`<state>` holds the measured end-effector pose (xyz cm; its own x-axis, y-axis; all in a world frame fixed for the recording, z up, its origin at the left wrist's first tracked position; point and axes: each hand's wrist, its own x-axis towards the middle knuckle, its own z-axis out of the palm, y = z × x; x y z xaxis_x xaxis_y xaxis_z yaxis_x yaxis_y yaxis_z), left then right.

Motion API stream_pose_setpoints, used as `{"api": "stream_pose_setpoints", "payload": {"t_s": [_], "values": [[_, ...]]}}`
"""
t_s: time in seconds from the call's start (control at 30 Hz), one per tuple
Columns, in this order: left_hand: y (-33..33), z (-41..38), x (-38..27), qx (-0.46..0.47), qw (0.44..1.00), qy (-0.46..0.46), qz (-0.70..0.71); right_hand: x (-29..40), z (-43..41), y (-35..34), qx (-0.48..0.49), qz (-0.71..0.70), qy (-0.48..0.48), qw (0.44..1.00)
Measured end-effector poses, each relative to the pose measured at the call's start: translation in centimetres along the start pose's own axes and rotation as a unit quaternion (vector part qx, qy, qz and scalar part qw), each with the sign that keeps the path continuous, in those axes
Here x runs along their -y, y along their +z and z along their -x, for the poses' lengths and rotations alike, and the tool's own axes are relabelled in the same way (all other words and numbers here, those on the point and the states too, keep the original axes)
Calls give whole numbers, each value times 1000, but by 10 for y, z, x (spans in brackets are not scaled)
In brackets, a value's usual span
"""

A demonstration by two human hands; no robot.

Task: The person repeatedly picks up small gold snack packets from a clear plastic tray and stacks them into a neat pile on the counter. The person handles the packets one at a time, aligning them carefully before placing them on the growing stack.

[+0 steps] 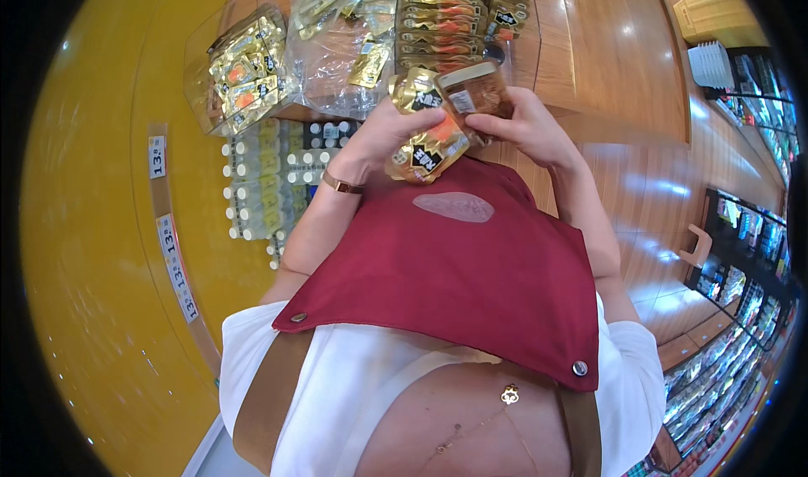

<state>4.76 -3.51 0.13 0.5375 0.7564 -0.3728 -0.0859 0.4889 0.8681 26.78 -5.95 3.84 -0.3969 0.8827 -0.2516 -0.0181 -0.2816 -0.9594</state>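
Observation:
My left hand (pixel 394 127) grips several gold foil snack packets (pixel 435 139) with black and orange print, its thumb lying across them. In my right hand (pixel 524 127) is a brown packet (pixel 473 98), its back with a white barcode label turned up; it touches the gold packets at their right edge. Both hands are above the near edge of a wooden counter, in front of a clear bin with a tight row of upright gold packets (pixel 442 26). Left of that row lies a clear plastic bag (pixel 328 67) with loose gold packets inside.
A clear acrylic bin (pixel 246 79) of gold packets stands at the left. Bottles with white caps (pixel 252 187) are lined up below it. The wooden counter (pixel 606 48) extends to the right. Stocked shelves (pixel 732 351) and a stack of white containers (pixel 710 64) are at the far right.

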Motion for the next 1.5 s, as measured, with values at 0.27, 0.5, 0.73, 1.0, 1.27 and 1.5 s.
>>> {"api": "stream_pose_setpoints", "payload": {"t_s": [0.27,0.5,0.73,1.0,1.27,1.5], "values": [[-5,-13,26,-7,927,122,355,-39,-5,23,-140,-371,20,918],[6,-19,4,-59,954,196,220,-39,-8,27,-114,-476,48,871],[11,-26,11,-57,956,281,66,-34,-5,32,-142,-498,64,853],[5,-21,-9,-28,948,108,297,-8,6,20,-202,-336,-11,920],[14,-24,3,-43,953,92,284,-32,-21,46,-164,413,-233,865],[-4,-14,2,-51,972,66,217,-31,-9,26,-8,360,-216,908]]}}
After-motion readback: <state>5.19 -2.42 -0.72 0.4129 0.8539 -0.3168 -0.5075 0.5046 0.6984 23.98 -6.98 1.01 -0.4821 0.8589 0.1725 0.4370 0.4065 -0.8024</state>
